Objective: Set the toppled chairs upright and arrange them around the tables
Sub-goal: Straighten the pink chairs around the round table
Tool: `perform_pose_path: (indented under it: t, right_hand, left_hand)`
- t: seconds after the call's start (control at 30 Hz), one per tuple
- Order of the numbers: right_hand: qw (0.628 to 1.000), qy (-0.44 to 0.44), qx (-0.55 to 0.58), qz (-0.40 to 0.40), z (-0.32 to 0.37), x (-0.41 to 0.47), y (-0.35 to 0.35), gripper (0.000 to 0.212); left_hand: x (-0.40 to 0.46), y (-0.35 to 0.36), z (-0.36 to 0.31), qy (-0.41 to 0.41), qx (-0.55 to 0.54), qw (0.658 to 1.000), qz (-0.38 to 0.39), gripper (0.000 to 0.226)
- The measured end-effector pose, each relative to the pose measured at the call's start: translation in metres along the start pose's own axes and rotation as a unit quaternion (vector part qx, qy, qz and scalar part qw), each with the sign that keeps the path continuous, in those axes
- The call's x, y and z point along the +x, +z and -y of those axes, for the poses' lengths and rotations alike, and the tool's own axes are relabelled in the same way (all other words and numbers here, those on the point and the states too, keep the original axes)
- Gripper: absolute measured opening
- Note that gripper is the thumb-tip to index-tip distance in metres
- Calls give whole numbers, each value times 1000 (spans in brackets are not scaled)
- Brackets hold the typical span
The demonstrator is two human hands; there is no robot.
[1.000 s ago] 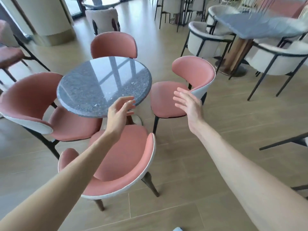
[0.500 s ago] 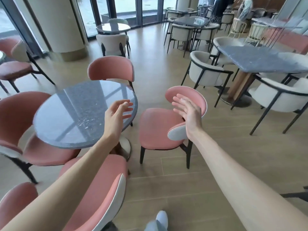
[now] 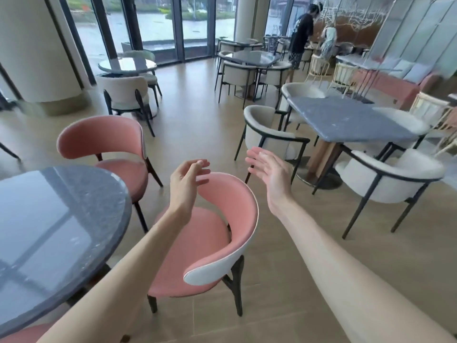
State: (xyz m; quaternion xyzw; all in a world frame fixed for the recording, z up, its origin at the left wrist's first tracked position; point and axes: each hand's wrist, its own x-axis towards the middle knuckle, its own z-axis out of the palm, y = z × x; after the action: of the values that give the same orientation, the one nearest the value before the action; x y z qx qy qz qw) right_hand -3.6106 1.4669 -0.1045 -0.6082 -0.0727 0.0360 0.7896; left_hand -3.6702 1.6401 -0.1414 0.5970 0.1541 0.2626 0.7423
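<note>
Nearest pink chair (image 3: 210,241) stands upright on the floor (image 3: 284,280), just right of the round grey tabletop (image 3: 57,231), seat facing it, curved back with its white outer shell toward me and to the right. Second pink chair (image 3: 111,147) upright at the far side of the same tabletop, back toward the windows (image 3: 158,26). A sliver of a third pink seat (image 3: 27,334) shows at the bottom left edge, mostly cut off. My left grip (image 3: 186,181) hangs in the air above the near chair's back rim, fingers loosely curled, holding nothing, not touching the chair as far as I can tell. My right grip (image 3: 269,174) is spread flat, palm turned inward, also empty, out past the chair's right side over bare floor. Both forearms reach in from the bottom of the view. To the right: rectangular grey tabletop (image 3: 346,120) with white black-framed armchairs around it, one on its near left (image 3: 269,134), one on its near right (image 3: 400,177), all upright. Further back, a small round table (image 3: 126,64) with a beige chair (image 3: 123,95) beside a thick column (image 3: 34,45). Two people (image 3: 300,35) stand at the far right by the wall, blurred.
</note>
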Motion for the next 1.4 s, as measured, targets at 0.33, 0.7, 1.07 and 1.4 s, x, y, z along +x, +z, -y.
perform_pose_path:
  t: [0.33, 0.7, 1.07, 1.4]
  right_hand:
    - [984, 65, -9, 166, -17, 194, -87, 23]
    - [932, 154, -35, 325, -71, 316, -82, 21]
    - [857, 231, -191, 420, -170, 441, -77, 19]
    - [666, 338, -380, 545, -281, 471, -69, 24]
  left_hand:
    - [67, 144, 58, 5, -31, 980, -197, 19]
    - [99, 153, 118, 19, 57, 913, -403, 19]
    - [128, 160, 240, -121, 17, 781, -613, 15]
    - [63, 226, 277, -248, -1, 588, -770, 14]
